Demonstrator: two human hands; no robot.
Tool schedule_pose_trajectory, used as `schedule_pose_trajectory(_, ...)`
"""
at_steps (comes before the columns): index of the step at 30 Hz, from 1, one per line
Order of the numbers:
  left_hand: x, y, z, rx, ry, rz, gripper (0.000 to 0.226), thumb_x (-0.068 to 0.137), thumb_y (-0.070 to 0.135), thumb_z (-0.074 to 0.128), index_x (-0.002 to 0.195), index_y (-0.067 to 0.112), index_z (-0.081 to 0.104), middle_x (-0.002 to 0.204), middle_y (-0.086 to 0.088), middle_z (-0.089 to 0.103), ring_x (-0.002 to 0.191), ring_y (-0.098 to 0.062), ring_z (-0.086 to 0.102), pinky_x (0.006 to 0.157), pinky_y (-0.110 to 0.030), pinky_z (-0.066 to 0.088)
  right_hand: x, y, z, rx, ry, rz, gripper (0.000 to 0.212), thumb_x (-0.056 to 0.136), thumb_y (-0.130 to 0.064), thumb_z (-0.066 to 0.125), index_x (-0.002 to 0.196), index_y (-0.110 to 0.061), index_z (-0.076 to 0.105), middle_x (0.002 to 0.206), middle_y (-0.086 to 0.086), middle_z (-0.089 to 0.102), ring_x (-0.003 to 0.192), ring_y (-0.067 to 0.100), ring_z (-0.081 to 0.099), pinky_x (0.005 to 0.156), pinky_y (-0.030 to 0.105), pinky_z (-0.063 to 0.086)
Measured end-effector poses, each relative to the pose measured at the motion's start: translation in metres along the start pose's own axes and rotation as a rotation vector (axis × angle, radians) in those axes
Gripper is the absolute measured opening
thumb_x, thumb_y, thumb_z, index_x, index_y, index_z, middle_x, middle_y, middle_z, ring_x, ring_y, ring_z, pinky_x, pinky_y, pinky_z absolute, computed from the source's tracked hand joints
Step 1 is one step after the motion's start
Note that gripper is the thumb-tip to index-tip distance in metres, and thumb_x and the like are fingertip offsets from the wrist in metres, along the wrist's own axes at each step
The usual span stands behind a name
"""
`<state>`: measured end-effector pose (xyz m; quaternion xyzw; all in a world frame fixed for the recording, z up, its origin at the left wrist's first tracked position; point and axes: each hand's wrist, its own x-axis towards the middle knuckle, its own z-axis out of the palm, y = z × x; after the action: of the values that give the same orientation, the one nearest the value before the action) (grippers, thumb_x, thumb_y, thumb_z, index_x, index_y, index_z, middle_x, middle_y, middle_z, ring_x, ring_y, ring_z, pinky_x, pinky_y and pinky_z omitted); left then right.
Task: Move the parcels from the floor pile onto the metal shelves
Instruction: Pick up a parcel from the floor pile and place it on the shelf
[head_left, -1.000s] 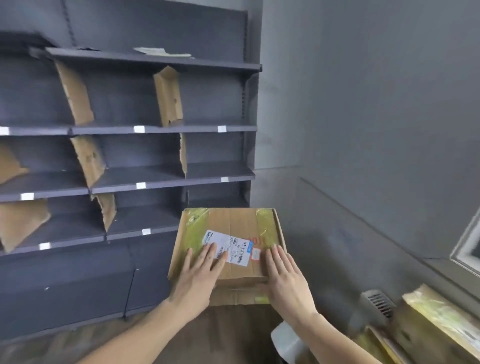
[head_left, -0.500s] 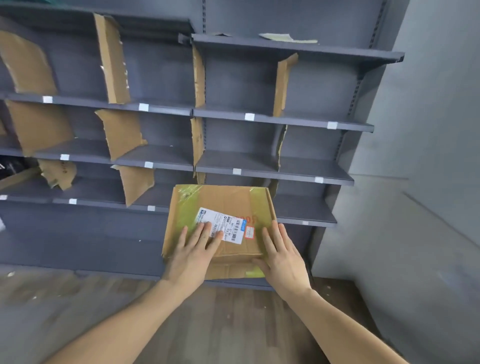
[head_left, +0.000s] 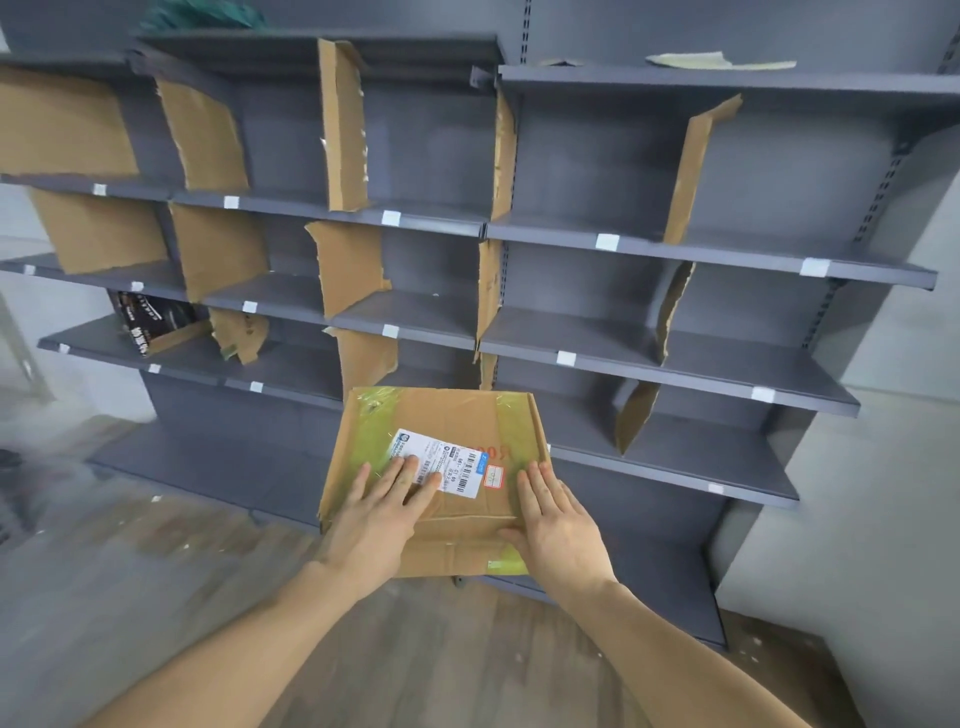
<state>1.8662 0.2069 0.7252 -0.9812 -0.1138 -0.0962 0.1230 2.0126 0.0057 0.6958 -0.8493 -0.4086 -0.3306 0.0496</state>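
A flat brown cardboard parcel (head_left: 441, 467) with yellowish tape and a white barcode label (head_left: 441, 460) is held up in front of the grey metal shelves (head_left: 675, 364), level with the lower tiers. The left hand (head_left: 374, 519) and the right hand (head_left: 558, 525) lie on its top face — fingers straight and flat, the left ones partly over the label. Torn brown cardboard dividers (head_left: 343, 124) stand between the compartments — above a grey wood-grain floor (head_left: 415, 665).

Both bare forearms reach forward. The left hand (head_left: 382, 512) lies flat with its fingers straight and slightly spread. The right hand (head_left: 557, 525) lies flat too, fingers straight and together, thumb out.
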Motion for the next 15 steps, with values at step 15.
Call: schedule_pose_trajectory(15, 0.031, -0.005, 0.015, -0.022, 0.001, 0.012, 0.087, 0.093, 0.032, 0.062, 0.155, 0.024, 0.001, 0.163, -0.010, 0.004, 0.150, -0.023, 0.001, 0.119, -0.049, 0.012, 0.021, 0.017, 0.033, 0.056, 0.003, -0.038, 0.066, 0.081, -0.058, 0.065, 0.121, -0.005, 0.069, 0.128, 0.012, 0.065, 0.122, 0.026, 0.060, 0.100, 0.038, 0.041)
